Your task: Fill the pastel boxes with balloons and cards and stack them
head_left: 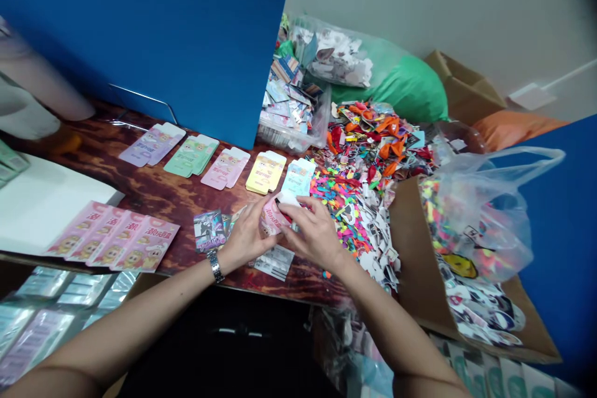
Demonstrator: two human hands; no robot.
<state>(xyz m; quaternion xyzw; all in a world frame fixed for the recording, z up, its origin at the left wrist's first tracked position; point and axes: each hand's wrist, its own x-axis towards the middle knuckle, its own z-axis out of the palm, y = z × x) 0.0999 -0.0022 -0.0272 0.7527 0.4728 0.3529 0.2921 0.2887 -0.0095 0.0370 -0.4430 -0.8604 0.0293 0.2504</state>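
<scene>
- One small pink box (273,217), writing on its front, white on top.
- Left hand (243,231) and right hand (316,230) pinch it, fingers bent nearly closed.

Black clothing (219,354), bare forearms (140,326) (a silvery link band (215,265) on the left one)
</scene>
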